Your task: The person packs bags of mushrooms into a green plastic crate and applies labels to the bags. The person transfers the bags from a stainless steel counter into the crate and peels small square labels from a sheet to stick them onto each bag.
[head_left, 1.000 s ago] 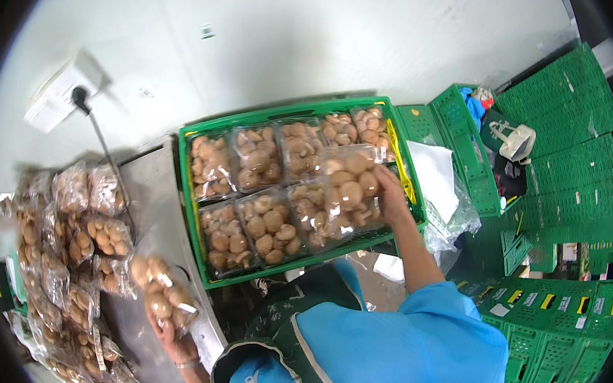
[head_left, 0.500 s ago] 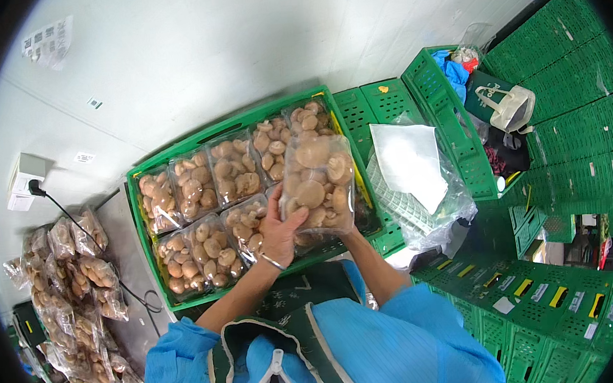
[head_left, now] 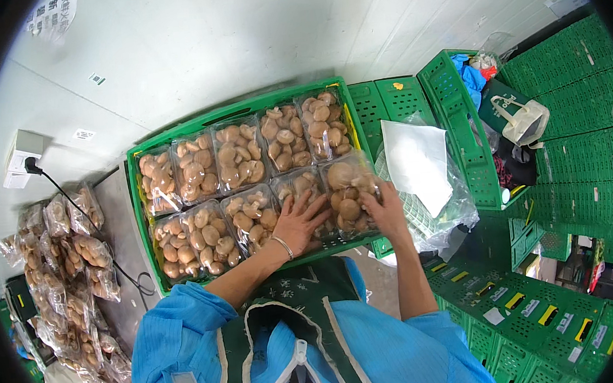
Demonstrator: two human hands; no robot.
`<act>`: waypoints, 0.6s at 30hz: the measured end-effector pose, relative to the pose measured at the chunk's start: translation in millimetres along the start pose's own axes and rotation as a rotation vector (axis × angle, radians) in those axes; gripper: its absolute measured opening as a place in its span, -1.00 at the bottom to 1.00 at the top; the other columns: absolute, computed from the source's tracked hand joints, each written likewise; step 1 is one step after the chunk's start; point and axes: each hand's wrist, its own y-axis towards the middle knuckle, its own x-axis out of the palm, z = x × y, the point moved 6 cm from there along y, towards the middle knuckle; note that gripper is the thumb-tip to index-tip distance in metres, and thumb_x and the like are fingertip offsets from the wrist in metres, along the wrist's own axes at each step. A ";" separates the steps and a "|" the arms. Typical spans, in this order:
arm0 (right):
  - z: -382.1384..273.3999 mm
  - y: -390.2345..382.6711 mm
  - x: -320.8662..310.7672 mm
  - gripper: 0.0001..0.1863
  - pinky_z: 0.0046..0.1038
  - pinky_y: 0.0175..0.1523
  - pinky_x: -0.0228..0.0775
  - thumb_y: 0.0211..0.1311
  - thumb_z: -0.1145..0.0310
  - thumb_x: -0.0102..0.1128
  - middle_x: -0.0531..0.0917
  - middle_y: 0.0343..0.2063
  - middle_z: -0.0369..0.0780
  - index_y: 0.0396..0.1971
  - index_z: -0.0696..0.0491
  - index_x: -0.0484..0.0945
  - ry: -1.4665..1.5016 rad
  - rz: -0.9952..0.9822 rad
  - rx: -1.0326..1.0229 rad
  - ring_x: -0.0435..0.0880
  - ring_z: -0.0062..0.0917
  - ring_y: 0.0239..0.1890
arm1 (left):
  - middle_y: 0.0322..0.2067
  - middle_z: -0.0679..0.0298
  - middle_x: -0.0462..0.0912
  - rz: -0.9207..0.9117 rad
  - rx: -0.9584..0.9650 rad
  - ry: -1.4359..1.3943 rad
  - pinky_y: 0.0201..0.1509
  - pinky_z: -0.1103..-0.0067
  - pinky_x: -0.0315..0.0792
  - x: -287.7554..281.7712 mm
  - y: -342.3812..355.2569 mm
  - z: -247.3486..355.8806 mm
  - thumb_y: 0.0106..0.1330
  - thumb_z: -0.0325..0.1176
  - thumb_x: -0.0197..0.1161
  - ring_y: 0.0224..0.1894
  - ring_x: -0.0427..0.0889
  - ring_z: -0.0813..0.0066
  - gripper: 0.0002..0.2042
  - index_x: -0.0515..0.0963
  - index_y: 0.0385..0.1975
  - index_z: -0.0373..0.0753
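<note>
A green crate [head_left: 232, 112] holds two rows of clear-wrapped packs of brown mushrooms. My right hand [head_left: 389, 215] grips the outer edge of the mushroom pack [head_left: 350, 195] at the right end of the near row, its thumb and fingers bent over the rim. That pack sits in the crate, against the right wall. Just left of it, my left hand [head_left: 296, 227] lies with fingers spread over another mushroom pack [head_left: 293, 187], covering part of it. A bracelet circles my left wrist.
Bagged mushrooms [head_left: 69, 282] pile up at the left, near a black cable [head_left: 81, 209]. Right of the crate lie white sheets [head_left: 416, 161] and plastic film. Beyond stands a green crate [head_left: 452, 122] with bags and cloth. Stacked green crates [head_left: 577, 148] line the right side.
The mushroom pack I held above the crate is now down in the near row's right end. My left hand has come off it and spread over the neighbouring pack; my right hand shifted to its right edge.
</note>
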 end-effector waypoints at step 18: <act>-18.4 24.0 89.2 -0.25 -0.09 0.40 -0.12 0.12 0.04 0.18 0.14 0.30 0.08 0.22 0.18 0.25 -0.781 -0.045 -0.570 0.05 -0.06 0.37 | 0.31 0.34 0.17 0.068 -0.001 -0.009 0.29 0.19 0.08 3.3 -31.6 -11.2 -0.11 -0.07 0.45 0.34 0.11 0.18 -0.30 0.40 0.16 0.10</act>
